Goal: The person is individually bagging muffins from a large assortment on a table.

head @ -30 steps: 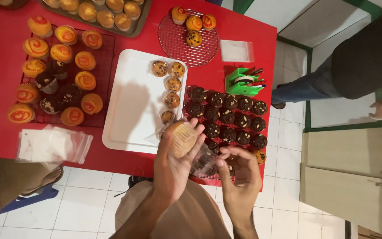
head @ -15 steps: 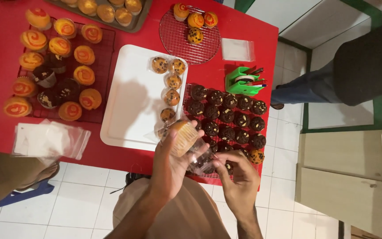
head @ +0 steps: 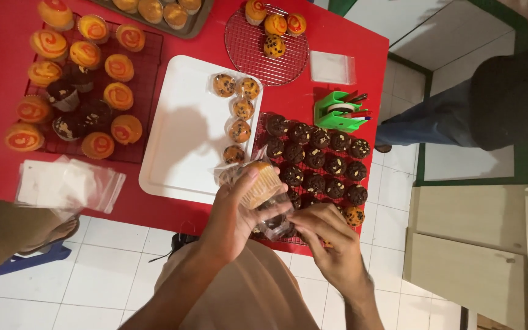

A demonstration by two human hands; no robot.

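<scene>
Fingers of the left hand [head: 234, 217] curled around a pale muffin [head: 259, 183] in a ribbed paper cup, gripping its side and base above the near edge of the red table [head: 288, 98]. Beside it, the right hand [head: 331, 241] pinched crinkled clear plastic wrap [head: 274, 221] between thumb and fingertips, the film hanging just under the muffin.

Glossy and flat, a white tray [head: 181, 131] with rounded corners held a short column of five wrapped chip muffins [head: 237, 110] along its right side; the rest of its surface lay bare. Right of it a wire rack carried rows of dark chocolate muffins [head: 319, 156], reaching almost to the table's near edge. A round wire rack [head: 266, 43] further back held four orange muffins. On the left, a dark square rack [head: 80, 91] bore orange swirl-topped cupcakes with some dark ones. Limp clear bags [head: 68, 183] overhung the near edge. A green tape dispenser [head: 337, 110] sat by the right edge, where another person's legs [head: 447, 119] stood on white tile.
</scene>
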